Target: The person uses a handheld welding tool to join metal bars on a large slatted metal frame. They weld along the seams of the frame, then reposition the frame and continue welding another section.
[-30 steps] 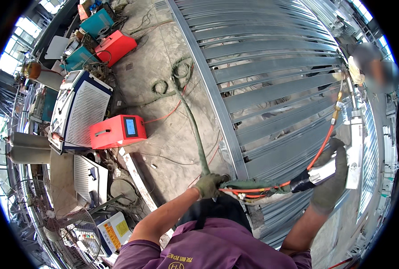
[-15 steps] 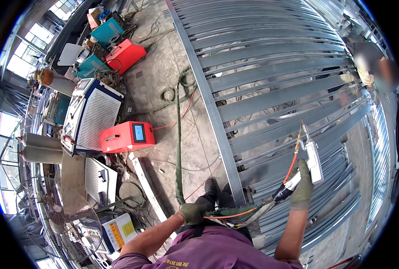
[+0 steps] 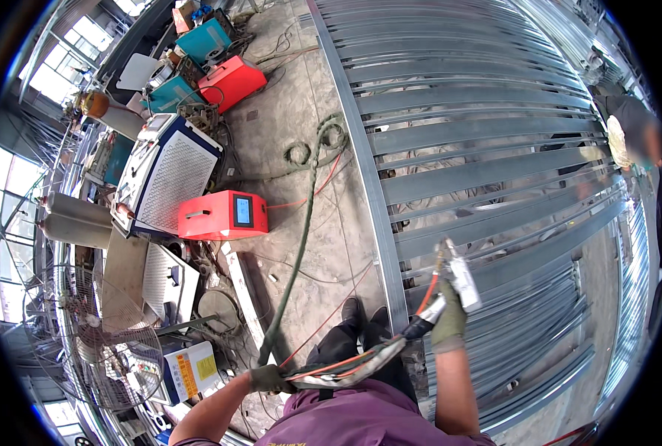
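1. In the head view, over the near end of the slatted metal frame (image 3: 368,178), we list one gun (image 3: 465,286): pale, boxy, narrow nozzle (image 3: 449,244). Whether it touches the slats, we cannot tell.
2. Right hand (image 3: 450,321), gloved: fingers wrapped about the gun's rear, ahead of the black wrap (image 3: 418,328).
3. Left hand (image 3: 269,379), gloved: clenched, as far as we can see, where the green hose (image 3: 299,260) meets the cable bundle (image 3: 361,372).
4. Handling, gun: we judge it stiff, moderately heavy, perhaps slick on its smooth casing; the nozzle looks the easiest part to damage. Best held at the rear grip.
5. Handling, bundle and hose: we judge them bendable but dragging; best carried from below, mid-sag.
6. Hard to make out: the nozzle is blurred; both palms are turned from us; the bundle's joins are unclear.
7. Cut off: another person (image 3: 628,111) at the right rim is partly lost to the dark edge; our wearer's shirt runs out of the bottom.
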A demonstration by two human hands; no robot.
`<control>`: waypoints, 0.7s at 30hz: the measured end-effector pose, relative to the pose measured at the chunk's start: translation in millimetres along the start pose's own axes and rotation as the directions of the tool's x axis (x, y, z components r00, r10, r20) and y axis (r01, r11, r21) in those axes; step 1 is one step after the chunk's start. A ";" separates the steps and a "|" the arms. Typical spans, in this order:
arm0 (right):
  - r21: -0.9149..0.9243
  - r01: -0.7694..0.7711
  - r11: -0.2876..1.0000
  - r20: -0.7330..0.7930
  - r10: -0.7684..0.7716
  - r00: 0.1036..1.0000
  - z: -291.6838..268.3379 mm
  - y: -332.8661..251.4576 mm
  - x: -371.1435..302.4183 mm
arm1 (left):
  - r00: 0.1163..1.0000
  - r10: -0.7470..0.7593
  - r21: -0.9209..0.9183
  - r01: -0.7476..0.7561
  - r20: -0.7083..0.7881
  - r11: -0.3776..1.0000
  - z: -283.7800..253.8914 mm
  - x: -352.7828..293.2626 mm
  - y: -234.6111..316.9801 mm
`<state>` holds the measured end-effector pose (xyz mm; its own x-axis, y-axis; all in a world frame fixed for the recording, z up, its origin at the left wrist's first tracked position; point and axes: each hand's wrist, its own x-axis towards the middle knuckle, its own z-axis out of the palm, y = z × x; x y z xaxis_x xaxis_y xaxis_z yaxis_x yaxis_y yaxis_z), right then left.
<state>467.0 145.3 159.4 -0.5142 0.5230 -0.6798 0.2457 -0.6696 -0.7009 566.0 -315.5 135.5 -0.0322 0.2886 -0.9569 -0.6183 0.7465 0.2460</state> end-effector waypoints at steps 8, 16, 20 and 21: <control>-0.089 -0.040 0.995 0.157 0.054 0.986 53.8 21.7 -37.8 | 0.999 -0.012 -0.193 0.019 0.034 0.981 15.1 -29.9 -60.2; -0.103 0.058 0.993 0.073 -0.051 0.996 34.3 -11.0 -29.2 | 0.957 0.271 0.496 -0.188 -0.100 0.848 -26.5 24.1 -45.4; -0.035 0.187 0.982 0.054 -0.185 0.981 13.4 -62.3 -9.6 | 0.959 0.279 0.572 -0.201 -0.050 0.795 -21.7 26.9 65.1; -0.024 0.229 0.973 0.037 -0.228 0.973 18.2 -79.1 -11.2 | 0.956 0.287 0.608 -0.195 -0.058 0.770 -13.0 26.2 84.9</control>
<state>438.3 182.7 226.4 -0.5867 0.6419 -0.4937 0.1413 -0.5192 -0.8429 502.5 -252.4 129.3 -0.2539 0.4558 -0.8531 0.0073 0.8829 0.4695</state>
